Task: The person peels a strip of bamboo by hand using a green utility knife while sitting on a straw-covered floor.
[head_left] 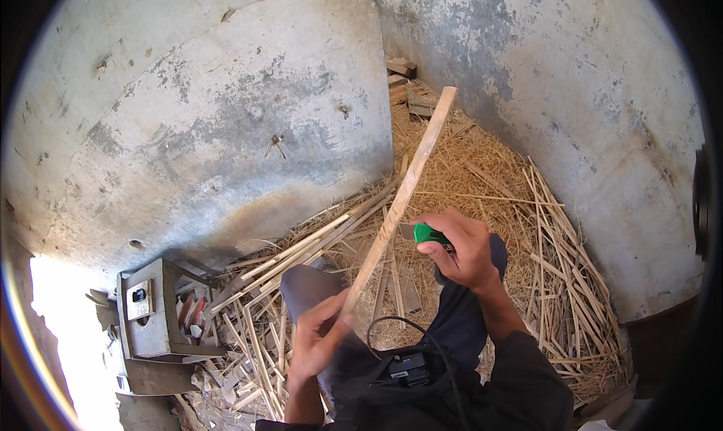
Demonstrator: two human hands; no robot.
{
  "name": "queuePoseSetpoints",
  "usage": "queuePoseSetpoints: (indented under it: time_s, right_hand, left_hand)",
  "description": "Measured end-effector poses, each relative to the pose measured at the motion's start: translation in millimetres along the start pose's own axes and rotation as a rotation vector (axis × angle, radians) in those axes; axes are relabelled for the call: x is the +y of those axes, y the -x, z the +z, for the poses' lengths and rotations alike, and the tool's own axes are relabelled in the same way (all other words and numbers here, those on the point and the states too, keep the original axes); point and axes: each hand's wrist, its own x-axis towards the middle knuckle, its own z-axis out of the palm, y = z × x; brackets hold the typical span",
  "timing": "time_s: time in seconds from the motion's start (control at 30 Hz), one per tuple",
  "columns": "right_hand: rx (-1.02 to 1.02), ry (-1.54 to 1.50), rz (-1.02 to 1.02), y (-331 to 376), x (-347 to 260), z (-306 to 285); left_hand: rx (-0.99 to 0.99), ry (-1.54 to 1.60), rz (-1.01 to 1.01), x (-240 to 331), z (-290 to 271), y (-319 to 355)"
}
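My left hand is closed around the lower end of a long, flat wooden strip. The strip slants up and away to the right, its far end in the air over the straw. In my right hand is a green utility knife, gripped between thumb and fingers. Its short blade points left at the strip's right edge, around mid-length; whether blade and wood touch I cannot tell. Part of the knife's handle is hidden by my fingers. Both hands are above my bent knees.
Wood shavings cover the floor. Thin strips lie piled along the right wall, and more strips lie to the left. A wooden box-like stool holds odds and ends at the left. A black cable loops over my lap.
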Motion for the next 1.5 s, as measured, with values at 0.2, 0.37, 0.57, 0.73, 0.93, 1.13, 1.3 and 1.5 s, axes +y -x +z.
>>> queuePoseSetpoints:
  time_s: [0.2,0.37,0.57,0.73,0.93,1.13,1.3,1.5]
  right_hand:
    - [0.039,0.058,-0.073,-2,-2,6]
    - [0.063,0.09,-0.085,-1,0,5]
    - [0.088,0.15,-0.13,-6,1,0]
    - [0.078,0.147,-0.046,-6,1,-4]
    - [0.12,0.213,-0.086,-7,3,-5]
    - [0.135,0.256,-0.076,-6,7,-7]
    - [0.141,0.26,-0.07,-6,9,-8]
    - [0.406,0.34,-0.004,-11,56,-22]
  left_hand:
    - [-0.04,0.026,0.008,4,-1,6]
    - [-0.06,0.004,-0.012,4,-2,9]
    - [-0.051,-0.078,0.04,7,3,9]
    - [-0.017,-0.091,0.11,-2,4,10]
    - [0.009,-0.073,0.027,4,8,12]
    - [0.014,-0.106,-0.003,-4,6,15]
    - [0.017,-0.063,-0.044,-5,8,18]
    - [-0.05,-0.059,-0.054,-20,5,27]
